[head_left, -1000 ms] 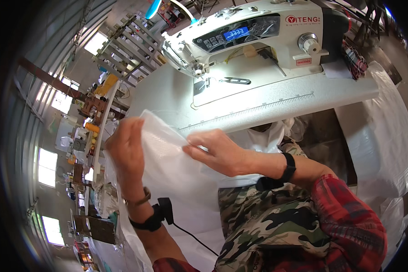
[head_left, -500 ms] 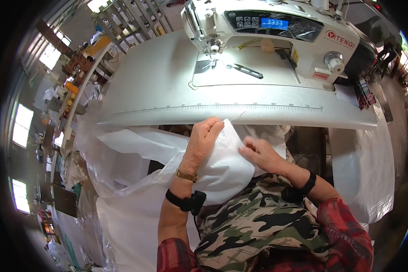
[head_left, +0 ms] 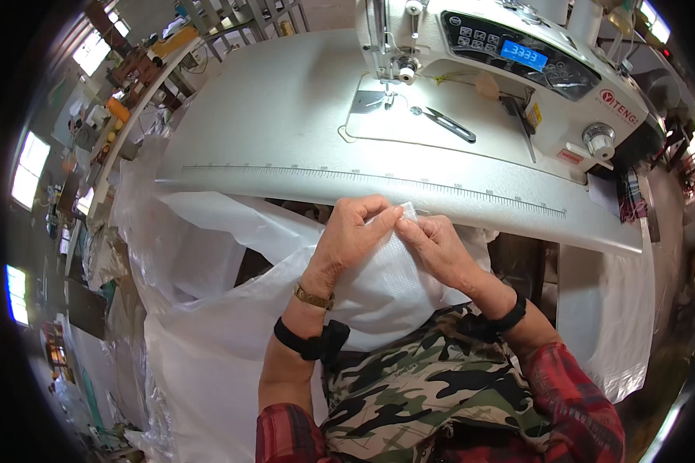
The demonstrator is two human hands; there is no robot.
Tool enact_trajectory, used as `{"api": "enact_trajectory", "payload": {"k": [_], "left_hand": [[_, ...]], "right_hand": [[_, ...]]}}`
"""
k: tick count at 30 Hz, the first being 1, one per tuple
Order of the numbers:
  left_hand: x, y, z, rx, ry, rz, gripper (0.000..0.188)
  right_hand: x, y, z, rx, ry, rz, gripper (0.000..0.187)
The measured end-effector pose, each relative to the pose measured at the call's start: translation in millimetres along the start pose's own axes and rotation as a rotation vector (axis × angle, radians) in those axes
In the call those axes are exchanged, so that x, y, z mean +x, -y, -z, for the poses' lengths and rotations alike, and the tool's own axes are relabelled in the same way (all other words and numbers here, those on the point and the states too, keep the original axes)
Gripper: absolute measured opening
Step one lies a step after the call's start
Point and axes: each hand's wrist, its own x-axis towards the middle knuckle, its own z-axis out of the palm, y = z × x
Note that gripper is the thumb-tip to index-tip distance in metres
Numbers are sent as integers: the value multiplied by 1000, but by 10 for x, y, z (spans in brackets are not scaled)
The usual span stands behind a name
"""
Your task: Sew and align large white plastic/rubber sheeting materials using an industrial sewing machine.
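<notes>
A sheet of white woven plastic fabric (head_left: 386, 289) drapes over my lap and spreads to the left. Just in front of the sewing table's front edge, my left hand (head_left: 354, 235) pinches the fabric's upper edge between thumb and fingers. Close beside it, my right hand (head_left: 438, 248) grips the same edge, its thumb nearly touching the left one. A small corner of the fabric pokes up between the two hands. The fingertips behind the cloth are hidden.
Beyond my hands stands a white sewing machine (head_left: 510, 77) with a lit needle area. Black thread snips (head_left: 449, 125) lie on its bed, right of the needle. A ruler scale (head_left: 324, 176) runs along the table (head_left: 247, 100). Clear plastic sheeting (head_left: 606, 324) hangs at the right.
My right hand has moved up and left onto the fabric's edge and now grips it beside the left hand. The view has turned slightly, tilting the machine and table.
</notes>
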Motion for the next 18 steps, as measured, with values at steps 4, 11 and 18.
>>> {"api": "enact_trajectory", "payload": {"k": [4,11,18], "left_hand": [[72,-4,13,-1,-36,-46,27],[127,15,67,3,-93,26,38],[118,-54,77,-175,-44,75,35]], "right_hand": [[-19,73,-107,-326,-196,140,35],[-157,132,-237,-895,-185,199,59],[-108,181,-294,-1125,-148,357,66]]}}
